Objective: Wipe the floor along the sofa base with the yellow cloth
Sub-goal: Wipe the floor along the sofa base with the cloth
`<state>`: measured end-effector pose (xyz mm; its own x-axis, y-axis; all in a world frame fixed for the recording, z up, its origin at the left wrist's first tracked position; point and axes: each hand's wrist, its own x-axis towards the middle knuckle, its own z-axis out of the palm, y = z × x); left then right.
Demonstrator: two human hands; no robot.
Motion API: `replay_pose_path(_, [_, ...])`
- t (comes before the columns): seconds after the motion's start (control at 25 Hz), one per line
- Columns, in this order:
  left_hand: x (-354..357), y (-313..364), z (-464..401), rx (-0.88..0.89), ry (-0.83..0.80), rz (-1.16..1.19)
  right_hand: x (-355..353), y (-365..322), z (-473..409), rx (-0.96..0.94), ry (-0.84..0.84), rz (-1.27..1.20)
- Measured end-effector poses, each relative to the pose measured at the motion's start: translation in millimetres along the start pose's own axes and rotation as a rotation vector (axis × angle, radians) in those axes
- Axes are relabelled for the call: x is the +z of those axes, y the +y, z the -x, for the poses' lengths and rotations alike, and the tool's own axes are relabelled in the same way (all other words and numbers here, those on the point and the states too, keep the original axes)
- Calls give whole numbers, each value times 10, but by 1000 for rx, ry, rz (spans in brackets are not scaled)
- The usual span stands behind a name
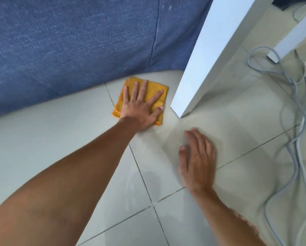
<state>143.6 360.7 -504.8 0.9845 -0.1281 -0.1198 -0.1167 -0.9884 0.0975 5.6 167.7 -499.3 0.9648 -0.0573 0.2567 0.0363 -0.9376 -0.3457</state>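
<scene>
The folded yellow cloth [155, 88] lies flat on the pale tiled floor [51, 139], just in front of the blue fabric sofa base [69, 41]. My left hand [140, 105] presses down on the cloth with fingers spread, pointing toward the sofa. My right hand [197, 160] rests flat on the bare tile nearer to me, to the right, fingers together and holding nothing; it looks slightly blurred.
A white table leg [201, 59] stands on the floor right beside the cloth. A second white leg [290, 39] is farther right. Grey cables [297, 121] and a white cable snake across the tiles on the right side.
</scene>
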Motion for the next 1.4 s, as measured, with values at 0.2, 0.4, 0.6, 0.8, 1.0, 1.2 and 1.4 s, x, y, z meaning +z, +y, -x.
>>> replay_pose_path(0.2, [133, 371, 834, 54, 48, 25, -79, 77, -98, 86, 15, 45])
replay_pose_path(0.4, [269, 759, 1669, 86, 90, 74, -207, 221, -206, 20, -67, 99])
replay_pose_path(0.6, [315, 530, 2155, -55, 98, 86, -98, 67, -85, 92, -126, 88])
replay_pose_path(0.8, [252, -396, 2415, -316, 85, 36, 20, 7, 40, 153, -216, 166])
replay_pose_path(1.0, [86, -1315, 1812, -485, 59, 19, 120, -59, 118, 177, -150, 203])
replay_pose_path(1.2, [-17, -1343, 518, -471, 68, 0, 146, -47, 136, 161, -92, 195])
replay_pose_path(1.4, [-19, -371, -24, -231, 20, 9, 125, -44, 121, 189, -72, 133])
